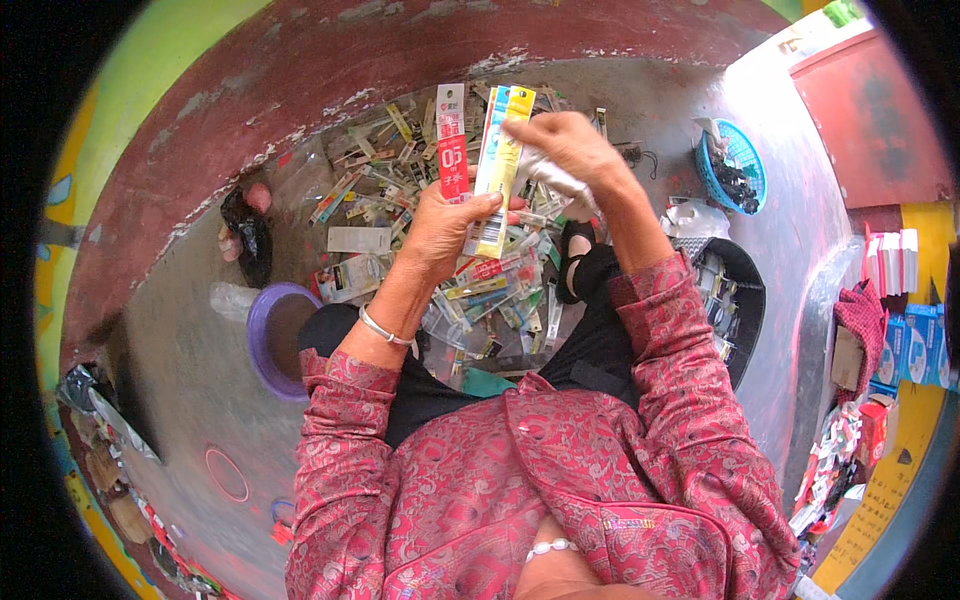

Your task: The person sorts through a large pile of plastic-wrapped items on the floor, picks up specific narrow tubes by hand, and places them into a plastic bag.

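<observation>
The person wears a jacket (560, 480) of dark red cloth, covered all over in a close paisley and floral pattern in paler pink and grey. Its long sleeves end just short of the wrists. A seam runs down the jacket's front, and near that seam, on the right chest, sits a stitched pocket edge with a small pale label. Just beyond the left sleeve's cuff, a thin silver bangle (385, 331) circles the wrist. Below the jacket's collar opening lies a string of white beads (551, 547). Beyond the jacket's hem, dark black trousers (590, 340) cover the legs, ending in a black sandal (574, 262).
</observation>
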`<control>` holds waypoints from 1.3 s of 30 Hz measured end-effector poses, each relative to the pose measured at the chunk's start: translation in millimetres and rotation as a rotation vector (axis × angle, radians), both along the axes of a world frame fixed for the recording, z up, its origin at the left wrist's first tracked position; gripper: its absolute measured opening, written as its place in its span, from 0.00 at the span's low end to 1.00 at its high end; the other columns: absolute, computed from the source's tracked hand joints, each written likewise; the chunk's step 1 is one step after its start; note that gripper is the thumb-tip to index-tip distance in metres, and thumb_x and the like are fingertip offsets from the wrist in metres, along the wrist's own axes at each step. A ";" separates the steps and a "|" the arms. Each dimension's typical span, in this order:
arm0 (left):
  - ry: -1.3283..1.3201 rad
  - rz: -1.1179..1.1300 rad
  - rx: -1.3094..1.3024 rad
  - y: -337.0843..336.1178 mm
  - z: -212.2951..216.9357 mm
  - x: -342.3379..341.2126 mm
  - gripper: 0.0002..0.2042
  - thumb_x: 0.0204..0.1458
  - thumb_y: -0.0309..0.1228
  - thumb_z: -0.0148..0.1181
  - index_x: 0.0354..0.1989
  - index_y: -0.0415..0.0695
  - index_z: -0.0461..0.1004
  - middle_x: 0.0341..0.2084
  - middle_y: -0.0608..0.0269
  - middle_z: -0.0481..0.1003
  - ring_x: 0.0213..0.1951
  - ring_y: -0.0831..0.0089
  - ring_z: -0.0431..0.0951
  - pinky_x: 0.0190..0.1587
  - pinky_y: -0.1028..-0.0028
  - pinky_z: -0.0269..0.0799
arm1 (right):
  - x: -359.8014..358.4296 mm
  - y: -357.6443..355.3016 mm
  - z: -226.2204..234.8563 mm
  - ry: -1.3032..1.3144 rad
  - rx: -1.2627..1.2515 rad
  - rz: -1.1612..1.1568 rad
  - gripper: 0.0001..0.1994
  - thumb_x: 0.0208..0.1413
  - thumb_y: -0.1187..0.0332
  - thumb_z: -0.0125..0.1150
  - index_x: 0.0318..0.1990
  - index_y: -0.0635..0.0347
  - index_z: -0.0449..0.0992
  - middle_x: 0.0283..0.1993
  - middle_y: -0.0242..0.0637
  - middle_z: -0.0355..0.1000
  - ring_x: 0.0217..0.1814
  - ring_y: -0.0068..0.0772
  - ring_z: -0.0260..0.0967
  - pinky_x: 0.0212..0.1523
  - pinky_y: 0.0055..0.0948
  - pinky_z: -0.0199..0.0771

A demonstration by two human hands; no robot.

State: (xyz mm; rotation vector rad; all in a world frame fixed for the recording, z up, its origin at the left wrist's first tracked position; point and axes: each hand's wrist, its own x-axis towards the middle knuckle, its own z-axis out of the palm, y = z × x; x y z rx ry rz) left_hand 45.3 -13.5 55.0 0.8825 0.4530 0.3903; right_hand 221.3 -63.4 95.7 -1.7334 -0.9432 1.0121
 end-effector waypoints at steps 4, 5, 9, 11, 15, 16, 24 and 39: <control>-0.034 0.024 0.026 -2.2 -6.4 -6.8 0.20 0.42 0.30 0.60 0.44 0.36 0.65 0.35 0.57 0.73 0.35 0.70 0.75 0.40 0.71 0.71 | 1.1 7.3 -16.3 -0.006 0.051 0.107 0.18 0.42 0.58 0.63 0.34 0.66 0.75 0.32 0.36 0.72 0.33 0.24 0.67 0.38 0.23 0.66; -0.076 0.060 0.070 -3.9 -6.1 -1.5 0.20 0.42 0.32 0.61 0.44 0.37 0.65 0.35 0.59 0.73 0.35 0.71 0.75 0.40 0.71 0.71 | 7.0 10.4 -20.3 -0.024 0.034 0.126 0.17 0.42 0.60 0.63 0.35 0.65 0.74 0.32 0.36 0.72 0.33 0.25 0.68 0.37 0.23 0.66; -0.001 -0.098 0.069 1.7 -6.1 -4.5 0.14 0.43 0.29 0.59 0.39 0.36 0.69 0.28 0.59 0.74 0.30 0.72 0.75 0.35 0.72 0.72 | -1.7 -1.3 -13.5 0.485 0.094 0.077 0.17 0.43 0.62 0.63 0.38 0.63 0.70 0.32 0.33 0.71 0.31 0.24 0.68 0.35 0.22 0.66; -0.057 -0.112 0.016 0.4 -1.8 -13.8 0.15 0.43 0.30 0.60 0.38 0.35 0.69 0.29 0.58 0.75 0.29 0.71 0.77 0.33 0.74 0.73 | -14.3 -5.1 -3.3 0.561 0.049 -0.050 0.16 0.44 0.62 0.62 0.36 0.63 0.72 0.31 0.32 0.71 0.31 0.22 0.67 0.35 0.21 0.66; -0.021 -0.180 0.023 4.8 2.2 -23.7 0.15 0.43 0.31 0.60 0.37 0.36 0.70 0.28 0.59 0.75 0.29 0.73 0.76 0.33 0.74 0.72 | 1.2 -3.1 -9.0 0.247 0.026 0.091 0.13 0.46 0.63 0.60 0.33 0.63 0.73 0.29 0.32 0.71 0.32 0.21 0.68 0.34 0.20 0.65; -0.023 -0.211 0.014 6.7 3.2 -24.3 0.15 0.43 0.32 0.60 0.37 0.36 0.70 0.27 0.59 0.75 0.29 0.74 0.76 0.33 0.75 0.72 | 1.6 -3.3 -7.7 0.340 0.052 0.079 0.13 0.46 0.63 0.60 0.34 0.64 0.72 0.31 0.32 0.70 0.32 0.22 0.67 0.33 0.21 0.65; -0.083 0.387 -0.363 39.5 -20.4 -18.9 0.14 0.51 0.33 0.50 0.44 0.39 0.66 0.40 0.52 0.72 0.37 0.69 0.75 0.17 0.89 0.59 | 5.4 21.6 -24.8 0.625 0.494 -0.596 0.07 0.47 0.65 0.60 0.24 0.56 0.71 0.19 0.26 0.66 0.18 0.19 0.62 0.17 0.22 0.60; -0.344 0.556 -0.387 37.5 -13.3 11.8 0.11 0.47 0.33 0.58 0.36 0.43 0.68 0.35 0.58 0.73 0.31 0.78 0.71 0.20 0.85 0.60 | -95.2 14.4 -27.9 0.738 0.412 -0.376 0.11 0.48 0.65 0.60 0.35 0.61 0.73 0.29 0.28 0.70 0.26 0.18 0.65 0.26 0.19 0.65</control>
